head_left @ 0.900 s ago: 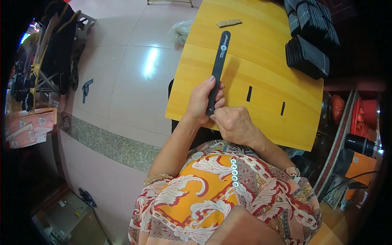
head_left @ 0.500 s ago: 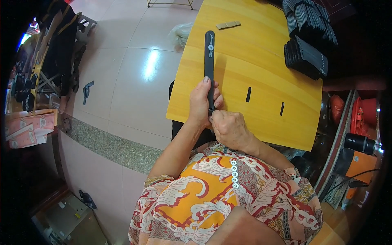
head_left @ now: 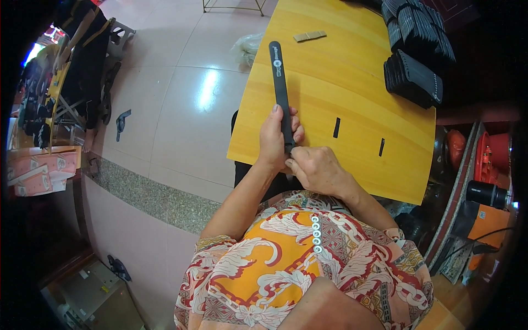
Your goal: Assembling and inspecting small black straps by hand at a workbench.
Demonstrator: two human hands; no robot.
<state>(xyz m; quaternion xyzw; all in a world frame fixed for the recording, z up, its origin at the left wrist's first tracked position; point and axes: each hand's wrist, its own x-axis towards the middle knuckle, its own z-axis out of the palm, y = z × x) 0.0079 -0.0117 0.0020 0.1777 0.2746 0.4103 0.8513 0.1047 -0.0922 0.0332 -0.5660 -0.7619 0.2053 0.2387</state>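
A long flat black strap (head_left: pixel 279 82) with a rounded top and pale printing stands out over the near left part of the yellow table. My left hand (head_left: pixel 271 137) is wrapped round its lower part, thumb lying along the front. Close against it, my right hand (head_left: pixel 319 170) is closed with thumb and forefinger pinching at the strap's bottom end. The fingers partly hide that end. Two small black strips, the nearer-to-hand strip (head_left: pixel 336 127) and the other strip (head_left: pixel 381 147), lie on the table to the right of my hands.
The yellow table (head_left: pixel 330 71) carries a tan folded piece (head_left: pixel 309 36), a stack of black straps (head_left: pixel 412 80) and bundled straps (head_left: pixel 418 27) behind it. A shelf with red containers (head_left: pixel 487 157) stands at right. At left, another person sits by a table; a clear plastic bag (head_left: pixel 247 49) lies on the floor.
The strap's upper end has tilted a little to the left. My right hand has shifted slightly right, still closed at the bottom end. The left hand keeps its hold.
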